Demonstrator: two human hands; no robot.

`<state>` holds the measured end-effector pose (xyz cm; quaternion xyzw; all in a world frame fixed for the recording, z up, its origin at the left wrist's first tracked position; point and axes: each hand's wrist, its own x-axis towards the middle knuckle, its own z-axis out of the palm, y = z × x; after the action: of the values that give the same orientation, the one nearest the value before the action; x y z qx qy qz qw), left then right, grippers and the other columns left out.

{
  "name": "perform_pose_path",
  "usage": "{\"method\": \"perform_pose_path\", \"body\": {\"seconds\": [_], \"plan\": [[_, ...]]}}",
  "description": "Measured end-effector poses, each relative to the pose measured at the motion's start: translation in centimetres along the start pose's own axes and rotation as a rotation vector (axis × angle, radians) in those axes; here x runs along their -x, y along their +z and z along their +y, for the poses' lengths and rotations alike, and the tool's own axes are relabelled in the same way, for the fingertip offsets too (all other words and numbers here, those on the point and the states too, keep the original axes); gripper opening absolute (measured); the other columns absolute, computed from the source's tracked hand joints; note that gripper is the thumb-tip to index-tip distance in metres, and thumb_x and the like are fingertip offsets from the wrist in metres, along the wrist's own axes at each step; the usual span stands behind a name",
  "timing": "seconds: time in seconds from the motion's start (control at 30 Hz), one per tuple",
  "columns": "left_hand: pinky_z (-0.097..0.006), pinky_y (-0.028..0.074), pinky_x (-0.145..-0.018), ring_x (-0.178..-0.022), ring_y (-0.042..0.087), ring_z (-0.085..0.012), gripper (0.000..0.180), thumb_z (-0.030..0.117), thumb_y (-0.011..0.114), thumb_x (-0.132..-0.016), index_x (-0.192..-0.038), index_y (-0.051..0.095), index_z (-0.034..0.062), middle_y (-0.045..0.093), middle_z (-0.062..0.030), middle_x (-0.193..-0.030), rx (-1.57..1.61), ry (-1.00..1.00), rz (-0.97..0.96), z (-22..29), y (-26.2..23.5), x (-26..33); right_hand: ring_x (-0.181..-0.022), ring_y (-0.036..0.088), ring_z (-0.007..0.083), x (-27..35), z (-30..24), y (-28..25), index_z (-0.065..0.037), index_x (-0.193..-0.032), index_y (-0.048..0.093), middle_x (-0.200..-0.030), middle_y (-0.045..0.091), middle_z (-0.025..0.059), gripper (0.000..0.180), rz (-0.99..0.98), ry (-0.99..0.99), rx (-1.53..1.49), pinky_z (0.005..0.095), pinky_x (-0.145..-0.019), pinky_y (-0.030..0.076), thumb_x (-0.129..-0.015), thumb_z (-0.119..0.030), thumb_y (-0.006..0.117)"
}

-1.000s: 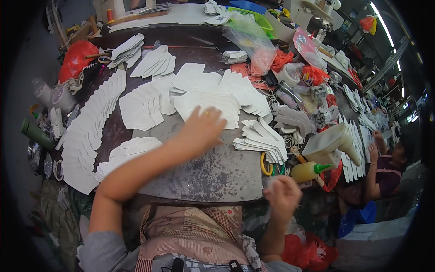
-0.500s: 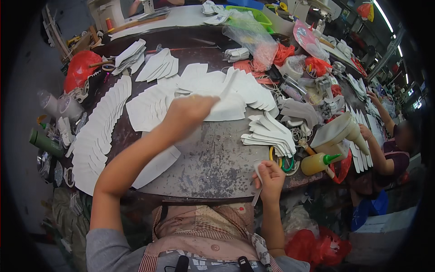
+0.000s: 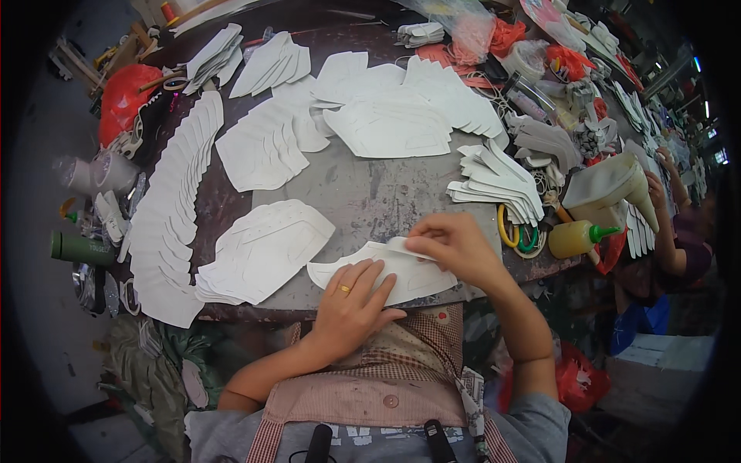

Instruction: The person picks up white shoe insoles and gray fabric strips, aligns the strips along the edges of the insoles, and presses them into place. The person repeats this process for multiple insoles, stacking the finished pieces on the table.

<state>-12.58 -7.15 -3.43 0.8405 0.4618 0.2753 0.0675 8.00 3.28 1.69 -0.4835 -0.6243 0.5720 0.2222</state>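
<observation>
Near the table's front edge lies a white cut panel (image 3: 421, 284) with a curved edge and a pointed left tip. My left hand (image 3: 351, 309) rests flat on its left part, fingers stretched out, a ring on one finger. Between the thumb and fingers of my right hand (image 3: 455, 245) is a small white strip (image 3: 400, 245), held against the panel's upper edge; its far end is hidden by the fingers. Left of my hands is a stack of white panels (image 3: 266, 251) with faint outlines drawn on them. Beyond, more white panels (image 3: 390, 127) lie overlapped.
A long fan of overlapped white pieces (image 3: 166, 224) curves along the left. Narrower white pieces (image 3: 498, 185) are stacked at the right, beside a yellow bottle with a green tip (image 3: 573, 239) and a beige container with a spout (image 3: 598, 185). Another person's arm (image 3: 668, 224) shows at far right.
My left hand came back from the far panels to the front edge, where a panel now lies under it. The right hand moved its small strip onto that panel. The view has shifted too.
</observation>
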Motion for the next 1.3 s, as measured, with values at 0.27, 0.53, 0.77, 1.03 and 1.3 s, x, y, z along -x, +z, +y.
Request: {"method": "perform_pose_path", "body": {"seconds": [0.27,0.53,0.77,1.03,1.3], "plan": [[-0.047,0.043,-0.103,-0.121,0.052,-0.0336,0.069,0.052,0.074,-0.075,-0.128,0.063,0.0079,0.054,-0.0175,-0.135,-0.031,-0.059,-0.003,0.0,1.3,1.4,-0.049,0.052,0.0044,-3.7,1.5,1.6,0.004,-0.088,0.072,-0.064,0.066,0.0044,0.022,-0.126,0.153,0.039,0.0213,-0.041,0.036,-0.089,-0.018,0.075],[-0.046,0.041,-0.104,-0.121,0.047,-0.0346,0.07,0.056,0.073,-0.072,-0.123,0.061,0.0087,0.042,-0.0249,-0.149,-0.03,-0.113,-0.049,0.2,1.6,1.0,-0.048,0.051,0.0058,-3.8,0.8,2.0,0.004,-0.084,0.072,-0.062,0.064,0.004,0.021,-0.104,0.192,0.092,0.0239,-0.042,0.037,-0.089,-0.017,0.073],[-0.045,0.037,-0.108,-0.123,0.045,-0.0325,0.072,0.06,0.07,-0.072,-0.122,0.06,0.009,0.04,-0.0259,-0.151,-0.072,-0.109,-0.042,0.3,2.1,1.2,-0.051,0.052,0.0028,-3.8,0.9,1.9,0.003,-0.088,0.072,-0.063,0.065,0.0018,0.02,-0.111,0.205,0.087,0.0204,-0.042,0.037,-0.09,-0.017,0.073],[-0.045,0.038,-0.107,-0.123,0.046,-0.034,0.072,0.059,0.069,-0.073,-0.124,0.059,0.0087,0.041,-0.0276,-0.15,-0.088,-0.119,-0.045,0.4,2.1,1.3,-0.05,0.052,0.0034,-3.9,0.6,2.2,0.003,-0.088,0.072,-0.063,0.065,0.0023,0.019,-0.103,0.206,0.139,0.0211,-0.042,0.037,-0.09,-0.016,0.073],[-0.047,0.039,-0.104,-0.12,0.046,-0.0372,0.076,0.059,0.07,-0.073,-0.127,0.058,0.0066,0.039,-0.0293,-0.15,-0.043,-0.12,-0.097,0.6,1.8,0.9,-0.054,0.058,0.0062,-0.8,-0.1,-0.4,0.007,-0.09,0.072,-0.064,0.066,0.005,0.016,-0.078,0.079,0.068,0.0238,-0.049,0.045,-0.086,-0.009,0.075]]}}
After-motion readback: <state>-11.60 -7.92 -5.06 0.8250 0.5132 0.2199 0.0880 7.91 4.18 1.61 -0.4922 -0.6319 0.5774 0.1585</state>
